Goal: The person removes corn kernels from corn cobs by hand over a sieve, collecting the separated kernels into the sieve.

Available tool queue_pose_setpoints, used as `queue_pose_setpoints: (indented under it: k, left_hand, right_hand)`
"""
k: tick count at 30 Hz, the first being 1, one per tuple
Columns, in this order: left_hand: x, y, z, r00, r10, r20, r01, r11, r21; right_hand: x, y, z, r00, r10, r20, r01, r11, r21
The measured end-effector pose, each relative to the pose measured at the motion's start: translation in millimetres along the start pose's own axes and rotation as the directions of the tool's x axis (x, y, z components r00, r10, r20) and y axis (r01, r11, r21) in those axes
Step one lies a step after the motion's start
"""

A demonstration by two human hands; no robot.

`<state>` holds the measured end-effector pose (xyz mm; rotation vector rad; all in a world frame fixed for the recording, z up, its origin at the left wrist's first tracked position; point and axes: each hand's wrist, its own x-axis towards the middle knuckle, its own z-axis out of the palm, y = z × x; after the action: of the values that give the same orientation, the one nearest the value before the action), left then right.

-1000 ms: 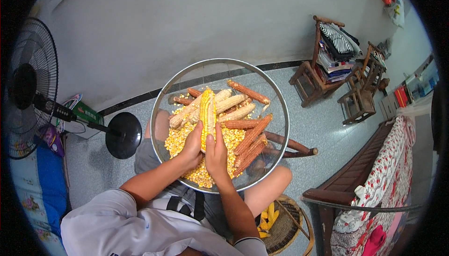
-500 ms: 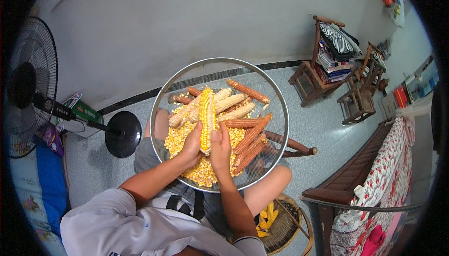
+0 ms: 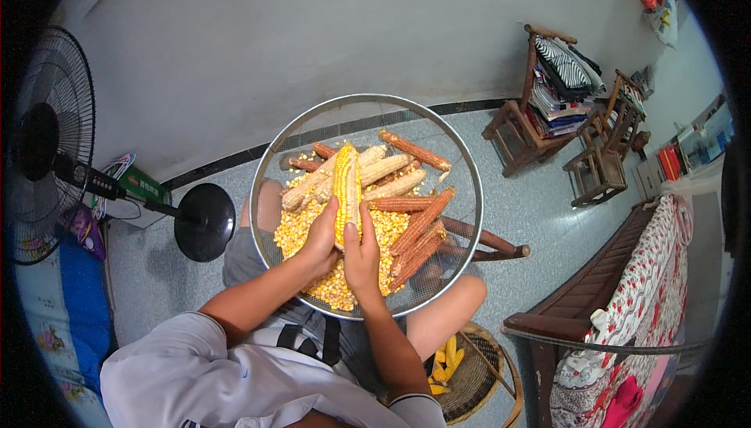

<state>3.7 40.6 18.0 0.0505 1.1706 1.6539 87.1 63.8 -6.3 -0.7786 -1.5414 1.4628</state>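
Both my hands grip one yellow corn cob [image 3: 346, 185], which stands tip-up above a round mesh sieve [image 3: 266, 163] on my lap. Part of the cob is stripped of kernels along its right side. My left hand [image 3: 319, 239] wraps its lower left side. On the other side my right hand [image 3: 361, 260] holds it, thumb laid against the lower end. Loose yellow kernels [image 3: 293, 228] pile up in the sieve under my hands. Bare pale cobs [image 3: 399, 185] lie behind, and reddish-brown bare cobs [image 3: 418, 244] lie to the right and at the far side.
At the lower right a woven basket [image 3: 469, 401] holds several yellow corn cobs [image 3: 446, 361]. A black standing fan [image 3: 205, 221] is on the left. Small wooden chairs [image 3: 520, 134] bear stacked papers and cloth. A wooden bench [image 3: 583, 287] with floral cloth stands right.
My right hand has shifted slightly left and down along the cob, its thumb now lower. The left hand keeps its hold in nearly the same place.
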Motion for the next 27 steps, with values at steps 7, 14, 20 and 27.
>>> queue_pose_setpoints:
  k: [7,14,20,27]
  left_hand:
    - [3,-1,-4,0.997,-0.011,0.071,0.018,0.994,-0.109]
    - [2,2,-5,0.998,0.003,0.057,-0.001,1.000,-0.026]
    - [1,-1,-2,0.997,0.031,0.066,-0.034,0.998,0.050]
    - [-4,-11,-10,0.992,0.090,0.086,-0.106,0.973,0.203]
  right_hand:
    - [3,-3,-4,0.984,0.171,0.039,-0.176,0.963,0.204]
    - [0,1,-7,0.994,-0.039,0.103,0.057,0.982,-0.178]
    - [8,-5,-9,0.983,0.180,0.027,-0.181,0.951,0.251]
    - [7,8,-9,0.982,0.188,-0.006,-0.186,0.975,0.121]
